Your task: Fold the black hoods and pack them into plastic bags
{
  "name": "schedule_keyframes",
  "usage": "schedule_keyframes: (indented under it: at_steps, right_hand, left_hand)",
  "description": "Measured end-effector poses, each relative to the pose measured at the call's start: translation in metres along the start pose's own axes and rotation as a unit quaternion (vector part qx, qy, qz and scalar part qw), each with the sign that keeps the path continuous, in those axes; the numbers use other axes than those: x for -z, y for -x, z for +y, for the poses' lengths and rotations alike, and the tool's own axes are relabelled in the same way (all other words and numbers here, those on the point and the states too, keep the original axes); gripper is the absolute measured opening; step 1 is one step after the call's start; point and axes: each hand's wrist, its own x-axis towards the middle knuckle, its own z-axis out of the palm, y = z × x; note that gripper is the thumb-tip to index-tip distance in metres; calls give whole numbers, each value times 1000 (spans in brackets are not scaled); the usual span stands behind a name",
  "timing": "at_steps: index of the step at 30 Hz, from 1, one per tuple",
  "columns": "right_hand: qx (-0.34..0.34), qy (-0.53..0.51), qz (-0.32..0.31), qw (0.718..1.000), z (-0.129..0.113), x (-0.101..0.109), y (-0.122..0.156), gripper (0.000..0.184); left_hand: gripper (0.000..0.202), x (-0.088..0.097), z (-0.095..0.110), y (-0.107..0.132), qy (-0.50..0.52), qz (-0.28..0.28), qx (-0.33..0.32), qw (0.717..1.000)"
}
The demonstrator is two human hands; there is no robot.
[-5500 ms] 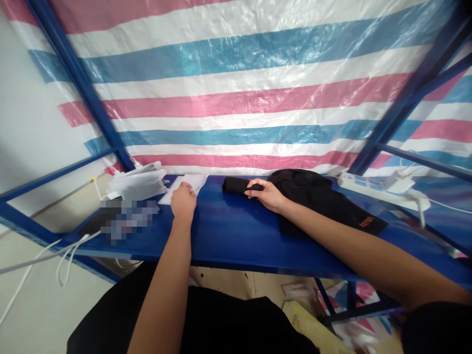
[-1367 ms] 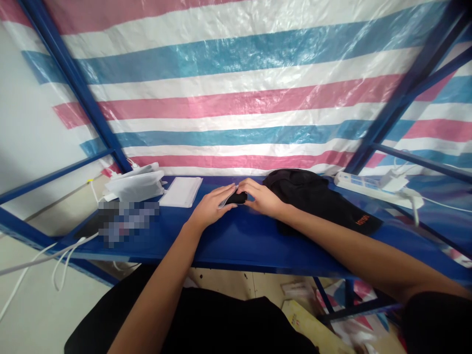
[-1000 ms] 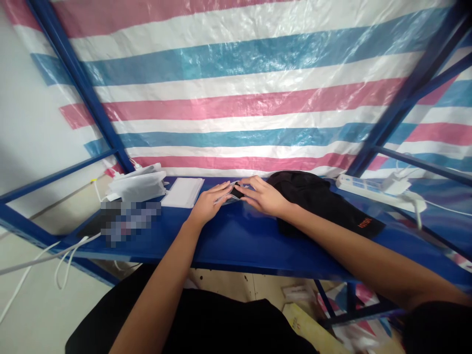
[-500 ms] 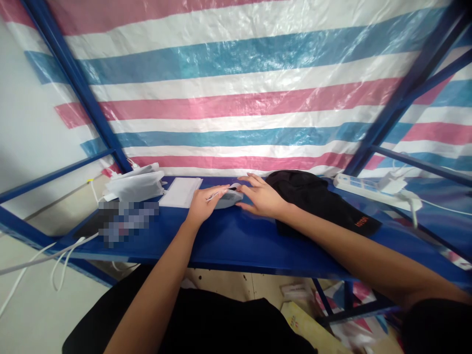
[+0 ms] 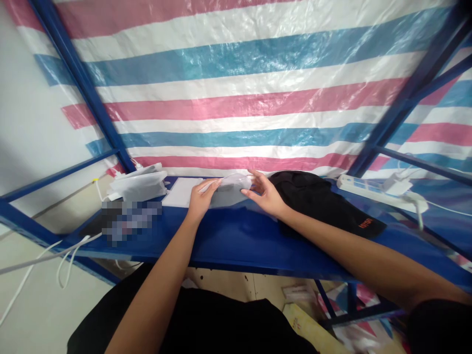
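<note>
Both hands hold a filled translucent white pouch [image 5: 229, 191] just above the blue shelf [image 5: 236, 236]. My left hand [image 5: 201, 199] grips its left end, thumb under and fingers along the top. My right hand [image 5: 264, 194] pinches its right end with fingers bent. The dark roll seen earlier is hidden inside the pouch. A pile of black garments [image 5: 320, 204] with a small orange label lies right behind my right wrist.
A flat stack of white pouches [image 5: 179, 192] lies left of my hands, beside crumpled white bags [image 5: 137, 184]. A white power strip [image 5: 372, 188] with plugged chargers sits at the far right. White cables [image 5: 40, 258] hang off the left end. A striped tarp backs the shelf.
My left hand came over from the white stack with a pouch. The black roll went into it between both hands. The filled pouch now sits slightly higher and further back.
</note>
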Motion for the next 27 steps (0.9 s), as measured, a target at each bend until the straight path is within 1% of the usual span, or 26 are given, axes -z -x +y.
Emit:
schedule_keyframes:
  at_steps: [2,4,6,8,9,11,12,13,15,17,18,20,22,24,27]
  right_hand:
    - [-77,-52,13,996,6,2,-4,58]
    - [-130,-91,27,987,8,4,-9,50]
    - [-148,-115,41,981,8,7,-11,50]
    - [-143,-114,45,982,5,8,-11,49]
    - [-135,-102,49,984,3,8,-11,47]
    - [-106,-63,58,991,-3,7,-8,43]
    - [-82,-39,57,994,-7,7,-7,40]
    - [-51,-16,51,997,-12,6,-5,37]
    - [31,27,22,999,-21,5,0,28]
    - [118,65,-16,991,-30,3,4,21]
    - [153,82,-30,984,-33,2,6,19]
    - [198,112,-50,973,-38,0,9,20]
    - [217,131,-61,965,-40,-2,9,22]
    - [223,142,-64,962,-40,-3,9,22]
    - [208,147,-61,965,-40,-4,8,19]
  left_hand:
    - [34,1,-2,-1,-2,7,-12,1000]
    - [33,2,-3,-2,-8,10,-27,1000]
    - [34,3,-5,-3,-25,8,-35,999]
    - [35,5,-6,-3,-79,18,-55,995]
    - [36,5,-5,-2,-120,33,-73,990]
    - [40,4,-1,2,-212,67,-116,968]
    - [42,3,3,5,-252,72,-139,955]
    - [43,0,7,9,-283,62,-161,943]
    - [44,-8,18,16,-317,5,-204,926]
    - [42,-17,26,21,-329,-64,-245,910]
    - [39,-20,28,22,-332,-89,-263,902]
    - [35,-25,28,22,-332,-112,-292,890]
    - [32,-25,24,21,-330,-108,-313,884]
    - [28,-23,19,19,-327,-97,-328,881]
    - [25,-19,16,16,-326,-88,-338,879]
